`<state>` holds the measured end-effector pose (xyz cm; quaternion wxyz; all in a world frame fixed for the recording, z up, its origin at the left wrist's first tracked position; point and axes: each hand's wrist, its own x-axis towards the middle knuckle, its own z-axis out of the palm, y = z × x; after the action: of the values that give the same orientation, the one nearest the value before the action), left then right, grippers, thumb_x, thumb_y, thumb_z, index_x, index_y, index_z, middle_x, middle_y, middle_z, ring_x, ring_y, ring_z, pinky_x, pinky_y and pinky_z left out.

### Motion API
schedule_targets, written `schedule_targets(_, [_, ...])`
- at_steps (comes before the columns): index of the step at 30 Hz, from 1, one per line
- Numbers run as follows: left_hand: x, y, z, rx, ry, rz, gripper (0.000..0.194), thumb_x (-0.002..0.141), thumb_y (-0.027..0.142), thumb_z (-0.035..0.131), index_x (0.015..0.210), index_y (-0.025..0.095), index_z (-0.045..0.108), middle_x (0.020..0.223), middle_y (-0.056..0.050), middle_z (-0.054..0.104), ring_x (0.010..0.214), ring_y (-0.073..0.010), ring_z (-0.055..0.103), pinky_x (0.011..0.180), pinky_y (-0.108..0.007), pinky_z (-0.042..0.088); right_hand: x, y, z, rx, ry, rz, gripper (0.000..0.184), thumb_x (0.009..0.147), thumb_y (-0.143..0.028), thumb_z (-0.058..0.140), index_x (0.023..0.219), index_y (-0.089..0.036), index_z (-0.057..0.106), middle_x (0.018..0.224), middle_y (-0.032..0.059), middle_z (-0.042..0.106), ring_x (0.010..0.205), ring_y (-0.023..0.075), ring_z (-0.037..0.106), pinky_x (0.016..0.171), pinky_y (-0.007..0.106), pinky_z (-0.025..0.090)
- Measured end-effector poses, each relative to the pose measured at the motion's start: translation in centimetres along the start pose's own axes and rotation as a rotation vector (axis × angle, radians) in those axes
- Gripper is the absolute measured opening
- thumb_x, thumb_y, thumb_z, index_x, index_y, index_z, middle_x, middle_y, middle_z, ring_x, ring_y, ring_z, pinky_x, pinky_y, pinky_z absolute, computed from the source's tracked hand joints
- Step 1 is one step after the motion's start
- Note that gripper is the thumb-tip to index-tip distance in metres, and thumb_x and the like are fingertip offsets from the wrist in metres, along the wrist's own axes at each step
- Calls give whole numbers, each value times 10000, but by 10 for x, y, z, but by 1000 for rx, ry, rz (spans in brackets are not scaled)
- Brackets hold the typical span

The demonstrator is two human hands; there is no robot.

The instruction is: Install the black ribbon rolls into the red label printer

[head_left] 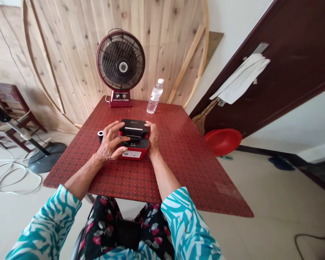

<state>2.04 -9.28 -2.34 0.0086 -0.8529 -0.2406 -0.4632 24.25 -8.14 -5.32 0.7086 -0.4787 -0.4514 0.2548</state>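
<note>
Printer (137, 143) sits back from the near edge of the table (189, 169); your right hand (153, 140) grips its side, left hand (109, 145) splays over it, room stretching rightward.

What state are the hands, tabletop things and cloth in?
Red-black device: lid raised
Small cylinder: outside device, on table
Left hand: open, spread
Right hand: against device's right side
Bottle: upright, capped
Fan: upright; spinning or not unclear
White cloth: hung on door handle

Device (135, 144) — red, black; tabletop (184, 155) — red-black diamond pattern.
</note>
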Motion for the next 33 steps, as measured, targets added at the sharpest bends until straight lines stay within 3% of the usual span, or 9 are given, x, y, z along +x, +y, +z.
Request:
schedule_targets(4, [2, -1, 0, -32, 19, -116, 631, 984, 651, 267, 1266, 230, 643, 1341, -145, 620, 1279, -305, 519, 1104, -504, 355, -14, -4, -4, -126, -28, -62, 362, 961, -479, 361, 904, -267, 650, 1214, 56, 673, 1211, 194, 567, 1139, 414, 398])
schedule_targets(7, [4, -2, 2, -51, -29, -127, 636, 1008, 613, 222, 1217, 216, 672, 1199, -134, 686, 1144, -274, 592, 1051, -470, 386, -16, -3, -3, -118, -13, -66, 356, 955, -450, 338, 913, -265, 640, 1187, 56, 669, 1193, 196, 567, 1126, 409, 405])
schedule_targets(18, [11, 2, -1, -95, -45, -198, 612, 1040, 536, 242, 1008, 246, 780, 1063, -81, 760, 1071, -240, 642, 1011, -446, 413, -17, 1, -3, -91, 11, -95, 394, 937, -504, 357, 865, -260, 657, 1154, 49, 666, 1186, 201, 575, 1114, 399, 410])
schedule_targets(25, [7, -2, -5, -153, -76, -227, 666, 1034, 581, 206, 1076, 225, 767, 1126, -90, 738, 1137, -250, 621, 1023, -448, 425, -20, 11, 1, -5, 20, 54, 547, 900, -615, 389, 1210, -223, 610, 1310, 99, 651, 1218, 221, 581, 1106, 426, 430])
schedule_targets(33, [9, -3, -5, -151, -135, -230, 605, 991, 626, 375, 1301, 190, 657, 1189, -126, 659, 1124, -261, 554, 1031, -450, 425, -18, 12, 1, -22, -21, 101, 494, 930, -549, 400, 1182, -211, 658, 1278, 87, 701, 1202, 216, 595, 1075, 409, 459])
